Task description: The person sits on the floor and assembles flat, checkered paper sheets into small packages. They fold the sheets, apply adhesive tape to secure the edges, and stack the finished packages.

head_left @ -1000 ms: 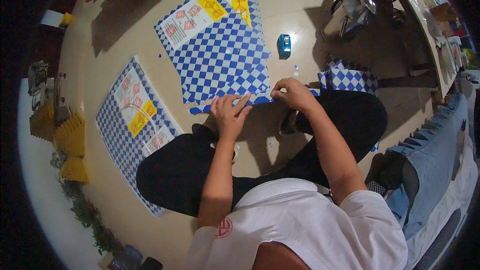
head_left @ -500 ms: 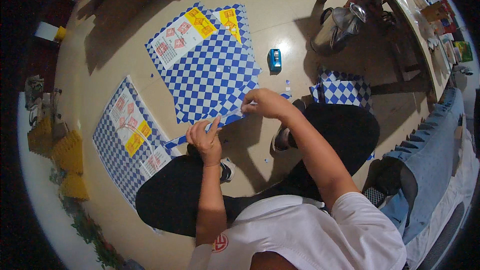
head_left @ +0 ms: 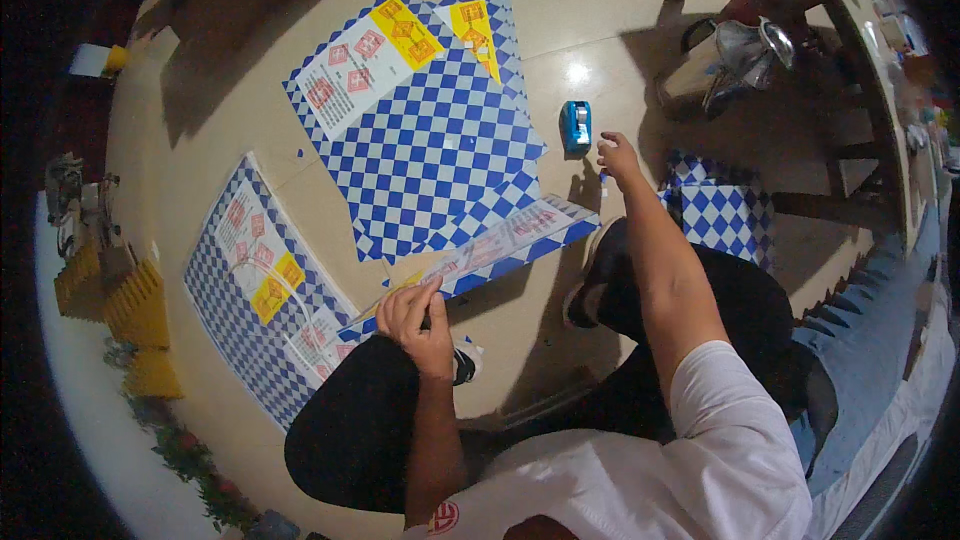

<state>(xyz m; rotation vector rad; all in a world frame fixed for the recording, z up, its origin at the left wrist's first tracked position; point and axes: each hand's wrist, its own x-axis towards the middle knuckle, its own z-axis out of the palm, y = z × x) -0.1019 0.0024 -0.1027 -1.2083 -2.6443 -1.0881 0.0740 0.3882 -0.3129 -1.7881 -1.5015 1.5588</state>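
My left hand (head_left: 417, 327) grips the near edge of a blue-and-white checkered sheet (head_left: 520, 252), which stands tilted on its long side between my knees. Its upper face is pale with faint red print. My right hand (head_left: 619, 159) is off the sheet, held over the floor just below a blue tape dispenser (head_left: 576, 127) and not touching it. Its fingers are drawn together; whether a small thing is between them is too small to make out. Beyond the tilted sheet lie checkered sheets (head_left: 420, 140) with white and yellow printed panels.
Another checkered sheet (head_left: 215, 285) with a pale looped strip on it lies at the left. Folded checkered pieces (head_left: 722, 218) sit by my right knee. A metal kettle-like vessel (head_left: 740, 55) stands beneath a wooden table (head_left: 860, 60). Yellow crate-like pieces (head_left: 135, 305) are at the far left.
My right hand has left the sheet and moved right and up toward the tape dispenser. The sheet now shows its pale printed face. My left hand stays at its edge.
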